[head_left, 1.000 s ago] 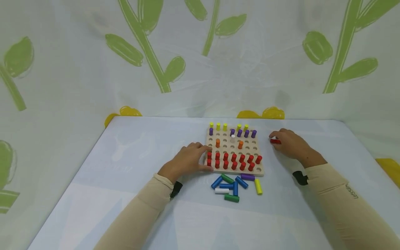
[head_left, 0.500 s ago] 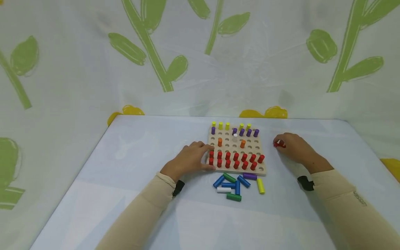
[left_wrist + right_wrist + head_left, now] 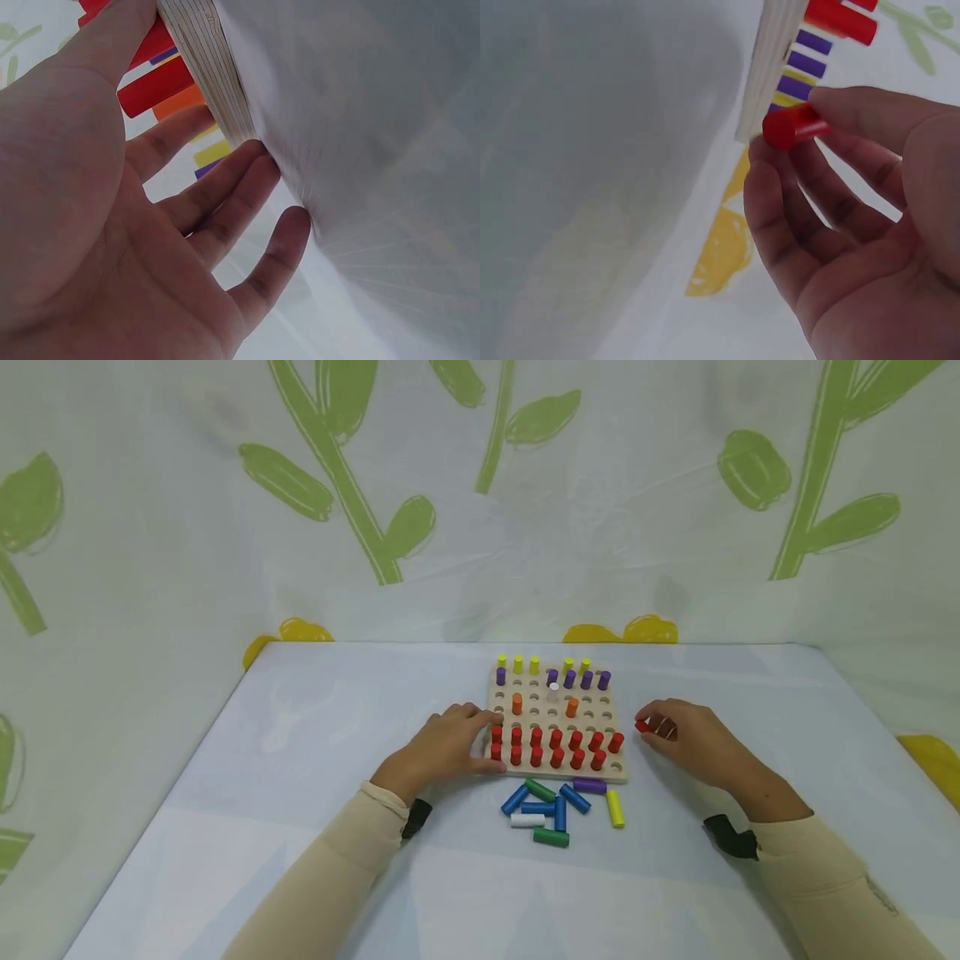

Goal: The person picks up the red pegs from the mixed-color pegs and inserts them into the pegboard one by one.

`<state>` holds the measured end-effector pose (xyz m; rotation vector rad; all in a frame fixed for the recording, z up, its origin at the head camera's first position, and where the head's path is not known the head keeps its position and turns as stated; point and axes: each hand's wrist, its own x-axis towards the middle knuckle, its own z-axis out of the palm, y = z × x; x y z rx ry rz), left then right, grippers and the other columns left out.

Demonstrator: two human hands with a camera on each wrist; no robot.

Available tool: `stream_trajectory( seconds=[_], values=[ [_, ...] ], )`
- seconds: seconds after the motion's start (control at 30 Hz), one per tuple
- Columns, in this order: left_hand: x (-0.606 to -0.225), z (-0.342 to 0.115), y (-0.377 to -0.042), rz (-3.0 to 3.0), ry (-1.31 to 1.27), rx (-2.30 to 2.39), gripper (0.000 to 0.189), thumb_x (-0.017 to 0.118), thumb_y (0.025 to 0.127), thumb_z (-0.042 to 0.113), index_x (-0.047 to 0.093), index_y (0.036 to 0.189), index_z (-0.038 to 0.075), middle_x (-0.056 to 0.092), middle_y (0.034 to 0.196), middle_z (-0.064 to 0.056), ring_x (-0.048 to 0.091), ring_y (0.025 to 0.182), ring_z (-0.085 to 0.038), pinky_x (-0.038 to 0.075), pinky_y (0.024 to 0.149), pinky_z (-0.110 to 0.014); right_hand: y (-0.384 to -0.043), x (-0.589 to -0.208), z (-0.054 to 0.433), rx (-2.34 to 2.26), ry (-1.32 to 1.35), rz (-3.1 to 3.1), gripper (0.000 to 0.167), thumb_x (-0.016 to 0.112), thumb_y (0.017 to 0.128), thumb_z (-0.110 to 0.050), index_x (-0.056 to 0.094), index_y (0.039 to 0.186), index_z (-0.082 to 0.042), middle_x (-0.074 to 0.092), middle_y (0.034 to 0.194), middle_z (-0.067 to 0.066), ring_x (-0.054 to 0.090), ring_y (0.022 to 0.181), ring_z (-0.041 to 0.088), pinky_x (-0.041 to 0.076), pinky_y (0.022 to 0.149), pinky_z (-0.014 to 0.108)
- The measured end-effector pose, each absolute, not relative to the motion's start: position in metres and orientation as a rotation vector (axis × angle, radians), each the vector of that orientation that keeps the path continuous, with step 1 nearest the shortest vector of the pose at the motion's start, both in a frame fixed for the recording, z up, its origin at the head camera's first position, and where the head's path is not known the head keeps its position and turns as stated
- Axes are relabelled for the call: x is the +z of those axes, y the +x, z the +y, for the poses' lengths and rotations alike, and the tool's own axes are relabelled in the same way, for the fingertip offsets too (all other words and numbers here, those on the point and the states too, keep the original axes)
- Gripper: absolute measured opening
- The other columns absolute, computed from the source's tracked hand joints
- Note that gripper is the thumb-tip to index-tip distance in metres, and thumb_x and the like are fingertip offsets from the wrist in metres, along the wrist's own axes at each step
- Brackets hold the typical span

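Note:
A square wooden pegboard (image 3: pixel 619 767) lies on the table, with two rows of red pegs (image 3: pixel 557 758) standing along its near side. My left hand (image 3: pixel 442 745) rests at the board's left edge, thumb by the near corner and index fingertip farther back; the left wrist view shows its fingers spread and gently bent. To the right of the board, my right hand (image 3: pixel 693 739) pinches a red peg (image 3: pixel 791 127) between thumb and fingertips. One round end of that peg sticks out from the fingers. Farther back in the board stand yellow, purple, orange and white pegs.
Loose blue (image 3: pixel 561 814), green (image 3: pixel 551 837), white (image 3: pixel 527 820), purple (image 3: pixel 590 786) and yellow (image 3: pixel 616 808) pegs lie in front of the board. Behind the table (image 3: pixel 315 693) rises a pale backdrop (image 3: pixel 630 510) printed with green leaves.
My right hand has come nearer to me and rolled the red peg in its fingers, so its end now faces the board. The left hand stays at the board's edge; the view shifts slightly.

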<state>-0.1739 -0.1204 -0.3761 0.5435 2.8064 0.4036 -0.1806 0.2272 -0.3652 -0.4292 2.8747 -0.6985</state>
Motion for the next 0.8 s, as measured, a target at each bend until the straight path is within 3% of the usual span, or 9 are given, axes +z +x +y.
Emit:
stream_trajectory(
  seconds=[0.4, 0.63, 0.8],
  values=[
    [-0.376, -0.122, -0.177, 2.804, 0.553, 0.379, 0.079, 0.075, 0.082, 0.058, 0.047, 0.149, 0.027, 0.050, 0.148, -0.009, 0.045, 0.138, -0.027, 0.038, 0.114, -0.052, -0.169, -0.358, 0.221, -0.828, -0.580, 2.817, 0.027, 0.078, 0.086, -0.011, 0.062, 0.107, -0.010, 0.066, 0.091, -0.001, 0.062, 0.087, 0.014, 0.057, 0.079, 0.024],
    [-0.378, -0.121, -0.178, 2.804, 0.550, 0.383, 0.078, 0.075, 0.082, 0.058, 0.047, 0.148, 0.027, 0.050, 0.148, -0.008, 0.045, 0.139, -0.027, 0.038, 0.115, -0.052, -0.164, -0.358, 0.215, -0.868, -0.593, 2.761, 0.027, 0.079, 0.084, -0.010, 0.060, 0.103, -0.011, 0.066, 0.094, -0.001, 0.064, 0.092, 0.016, 0.060, 0.082, 0.030],
    [-0.380, -0.120, -0.179, 2.803, 0.550, 0.378, 0.079, 0.075, 0.082, 0.058, 0.047, 0.149, 0.028, 0.050, 0.149, -0.008, 0.045, 0.138, -0.027, 0.038, 0.115, -0.052, -0.163, -0.361, 0.214, -0.885, -0.628, 2.734, 0.027, 0.079, 0.084, -0.008, 0.059, 0.101, -0.011, 0.067, 0.095, -0.001, 0.065, 0.092, 0.016, 0.058, 0.082, 0.026]
  ],
)
